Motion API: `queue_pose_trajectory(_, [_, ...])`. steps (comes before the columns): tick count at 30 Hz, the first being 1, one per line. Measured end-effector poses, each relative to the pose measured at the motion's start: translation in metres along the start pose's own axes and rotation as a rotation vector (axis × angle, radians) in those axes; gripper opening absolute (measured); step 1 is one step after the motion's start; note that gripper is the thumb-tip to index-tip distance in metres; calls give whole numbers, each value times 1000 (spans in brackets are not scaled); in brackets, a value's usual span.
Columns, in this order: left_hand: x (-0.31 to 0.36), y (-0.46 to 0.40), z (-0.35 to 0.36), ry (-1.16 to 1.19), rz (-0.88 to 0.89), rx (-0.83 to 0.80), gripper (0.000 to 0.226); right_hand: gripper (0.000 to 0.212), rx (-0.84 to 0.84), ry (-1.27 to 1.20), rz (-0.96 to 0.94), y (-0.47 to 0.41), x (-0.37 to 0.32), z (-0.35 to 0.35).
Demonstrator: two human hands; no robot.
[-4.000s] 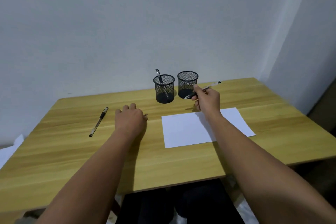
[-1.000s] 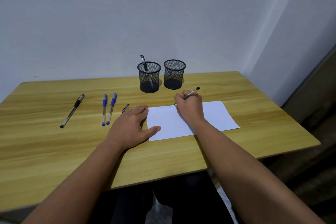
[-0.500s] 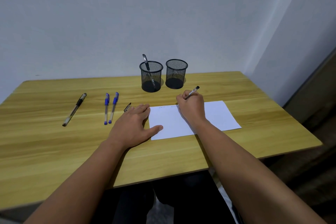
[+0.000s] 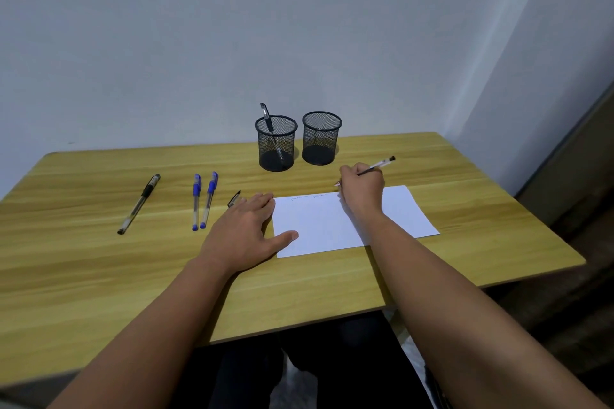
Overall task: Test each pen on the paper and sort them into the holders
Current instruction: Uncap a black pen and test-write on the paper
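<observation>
Desk (image 4: 99,292): wooden top set against a pale wall; everything else is carried on it
Paper (image 4: 332,226): white sheet laid flat at the centre right of the desk, with two short faint scribbles along its far edge
Left hand (image 4: 244,232): laid flat with fingers spread, partly on the desk and partly over the paper's left edge, the thumb lying on the sheet
Right hand (image 4: 362,186): curled round a slim pen (image 4: 378,166), which is pinched in a writing grip at the paper's far edge, its tip near the second scribble and its dark back end tilted up and to the right
Left holder (image 4: 275,143): black mesh cup at the back of the desk, with one black pen (image 4: 266,116) stood tilted inside it
Right holder (image 4: 321,138): matching mesh cup just beside the first
Loose pens: a black pen (image 4: 139,204) is laid far left; two blue-capped pens (image 4: 202,201) are laid side by side nearer the centre; a small dark piece (image 4: 234,198) is seen just beyond the left hand's fingers
</observation>
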State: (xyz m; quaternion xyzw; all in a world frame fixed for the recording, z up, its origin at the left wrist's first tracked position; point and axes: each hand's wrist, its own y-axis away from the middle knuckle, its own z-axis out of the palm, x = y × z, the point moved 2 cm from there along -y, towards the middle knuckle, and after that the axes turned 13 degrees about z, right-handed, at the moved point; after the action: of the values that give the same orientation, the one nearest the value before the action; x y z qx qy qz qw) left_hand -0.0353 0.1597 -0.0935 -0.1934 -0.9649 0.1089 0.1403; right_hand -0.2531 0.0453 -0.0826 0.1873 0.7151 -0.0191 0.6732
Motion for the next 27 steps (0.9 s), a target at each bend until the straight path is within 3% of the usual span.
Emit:
queue_pose_trajectory(3, [1, 0, -1, 2, -2, 2, 92, 31, -103, -87, 119, 1, -15, -8])
queue_pose_trajectory(7, [1, 1, -3, 3, -25, -5, 92, 35, -89, -148, 3, 2, -36, -16])
queue_pose_trajectory(10, [3, 2, -6, 20, 21, 122, 77, 51, -94, -84, -63, 3, -45, -18])
queue_pose_trajectory(13, [-1, -1, -15, -85, 111, 292, 57, 35, -189, -106, -4, 11, -53, -15])
queue_pose_trajectory(15, [-13, -6, -24, -178, 49, 327, 49, 31, -263, -150, 58, 17, -59, -12])
queue_pose_trajectory(20, [-44, -10, -40, -275, -273, 121, 44, 14, -338, -121, 7, 24, -55, -2])
queue_pose_trajectory(24, [-51, -5, -40, -302, -302, -11, 39, 18, -470, -72, 7, 30, -46, 6])
queue_pose_trajectory(27, [-56, -5, -37, -237, -308, -23, 30, 22, -516, -40, 10, 35, -42, 9])
